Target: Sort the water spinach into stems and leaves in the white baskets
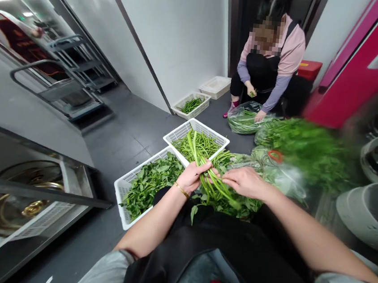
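Note:
My left hand (194,176) is closed round a bunch of long green stalks (206,170) held over my lap. My right hand (243,181) pinches the same stalks from the right, fingers together near their middle. Leafy ends (233,203) of the bunch hang over my black apron (218,248). Just beyond my hands stands a white basket of picked leaves (147,182), and behind it a second white basket holding stems (200,145).
A person in a pink top (271,64) crouches at the back over a plastic bag of greens (245,120). A large heap of greens (309,149) lies at the right. Two more white baskets (192,106) sit by the wall. Steel counter and pots at the left.

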`<state>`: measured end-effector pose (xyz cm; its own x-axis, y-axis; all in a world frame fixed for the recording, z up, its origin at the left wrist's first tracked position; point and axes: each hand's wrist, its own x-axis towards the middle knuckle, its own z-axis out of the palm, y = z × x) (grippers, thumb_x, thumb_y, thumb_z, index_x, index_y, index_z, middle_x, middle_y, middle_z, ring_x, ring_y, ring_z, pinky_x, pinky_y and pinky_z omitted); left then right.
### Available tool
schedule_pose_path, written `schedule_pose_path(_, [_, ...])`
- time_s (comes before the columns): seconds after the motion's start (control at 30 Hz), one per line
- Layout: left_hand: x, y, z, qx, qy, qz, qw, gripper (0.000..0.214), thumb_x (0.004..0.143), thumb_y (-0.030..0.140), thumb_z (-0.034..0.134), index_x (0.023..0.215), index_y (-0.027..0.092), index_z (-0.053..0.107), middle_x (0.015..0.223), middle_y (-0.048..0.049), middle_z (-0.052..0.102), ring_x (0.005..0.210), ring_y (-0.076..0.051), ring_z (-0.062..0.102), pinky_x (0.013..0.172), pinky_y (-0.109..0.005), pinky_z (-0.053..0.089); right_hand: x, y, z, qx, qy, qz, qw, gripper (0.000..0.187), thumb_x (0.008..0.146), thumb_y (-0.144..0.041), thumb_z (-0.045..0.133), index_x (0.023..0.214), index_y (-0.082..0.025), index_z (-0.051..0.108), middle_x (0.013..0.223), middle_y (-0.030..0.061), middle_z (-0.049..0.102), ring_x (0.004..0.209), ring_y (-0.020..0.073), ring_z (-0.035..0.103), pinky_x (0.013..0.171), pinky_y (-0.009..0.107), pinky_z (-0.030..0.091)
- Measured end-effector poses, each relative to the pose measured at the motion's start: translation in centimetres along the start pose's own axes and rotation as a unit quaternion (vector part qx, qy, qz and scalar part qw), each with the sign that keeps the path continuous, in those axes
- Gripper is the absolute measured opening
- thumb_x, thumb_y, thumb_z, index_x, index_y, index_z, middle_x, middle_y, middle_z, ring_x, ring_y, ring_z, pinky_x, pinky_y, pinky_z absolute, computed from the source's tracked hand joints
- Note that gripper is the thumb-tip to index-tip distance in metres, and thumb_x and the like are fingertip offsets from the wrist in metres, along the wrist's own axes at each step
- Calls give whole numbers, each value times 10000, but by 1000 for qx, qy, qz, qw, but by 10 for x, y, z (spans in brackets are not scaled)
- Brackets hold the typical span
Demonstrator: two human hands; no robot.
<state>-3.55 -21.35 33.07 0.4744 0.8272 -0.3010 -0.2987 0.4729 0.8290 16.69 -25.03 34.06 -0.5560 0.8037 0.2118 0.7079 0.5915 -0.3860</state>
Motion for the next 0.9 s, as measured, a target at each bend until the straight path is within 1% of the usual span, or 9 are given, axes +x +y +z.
schedule_pose_path(0.1, [1, -2, -1, 51, -24, -38, 998, 274, 679, 271, 759, 776, 107, 561, 617, -95, 671, 548, -223, 668, 405, -242, 503, 10, 3, -7, -51, 23, -3, 998, 305, 911, -301, 426, 848, -202, 708, 773, 53, 680, 633, 157, 570, 584, 262, 371])
schedule_pose_path(0.23, [1, 2, 4, 77, -54, -28, 995, 279, 685, 308, 749, 698, 89, 576, 538, -81, 633, 430, -174, 616, 316, -180, 414, 32, 12, -2, -78, 85, 71, 991, 327, 924, -296, 390, 930, -183, 697, 877, 87, 686, 721, 181, 594, 658, 287, 401])
schedule_pose_path(0.33, [3, 9, 8, 65, -67, -47, 995, 260, 721, 302, 719, 693, 86, 577, 517, -67, 616, 429, -174, 619, 304, -168, 392, 40, 25, 2, -48, 105, 127, 985, 320, 925, -267, 385, 984, -192, 690, 991, 80, 686, 837, 194, 612, 731, 296, 423])
schedule_pose_path(0.47, [15, 18, 6, -6, 16, -42, 999, 185, 788, 228, 649, 699, 94, 556, 534, -53, 620, 469, -158, 634, 352, -175, 454, 19, 44, -9, -27, 41, 165, 985, 236, 773, -334, 626, 930, -183, 718, 970, 106, 679, 901, 264, 606, 798, 366, 434])
schedule_pose_path(0.6, [30, 28, -1, -49, 97, -12, 994, 185, 849, 188, 555, 684, 108, 533, 552, -48, 629, 515, -154, 652, 406, -191, 507, -13, 34, -19, 79, 132, 173, 973, 265, 832, -388, 550, 933, -209, 717, 990, 82, 667, 904, 222, 604, 814, 343, 442])
schedule_pose_path(0.67, [33, 32, -4, -66, 103, 5, 993, 194, 858, 178, 535, 675, 114, 528, 567, -52, 637, 538, -148, 657, 428, -185, 515, -19, 24, -14, 133, 96, 151, 975, 270, 825, -414, 557, 914, -217, 719, 947, 57, 673, 840, 196, 610, 771, 317, 447])
schedule_pose_path(0.73, [34, 33, -6, -64, 98, 14, 993, 189, 842, 184, 562, 668, 116, 530, 575, -54, 643, 533, -135, 649, 443, -180, 516, -16, 19, -7, 169, 20, 147, 974, 263, 809, -409, 570, 831, -197, 725, 789, 32, 672, 702, 169, 597, 671, 289, 438])
schedule_pose_path(0.8, [32, 32, -8, -29, 89, 25, 995, 176, 790, 207, 635, 673, 112, 544, 559, -46, 636, 477, -123, 620, 408, -176, 492, -10, 22, -6, 210, -33, 154, 965, 302, 822, -406, 538, 746, -178, 721, 625, 5, 632, 568, 137, 547, 571, 258, 400])
schedule_pose_path(0.9, [26, 30, -13, 53, 83, 60, 993, 242, 676, 263, 749, 693, 112, 562, 493, -22, 601, 381, -109, 556, 308, -156, 377, -5, 36, -16, 275, -74, 135, 949, 330, 794, -457, 562, 770, -177, 735, 614, -1, 639, 539, 118, 523, 527, 230, 373])
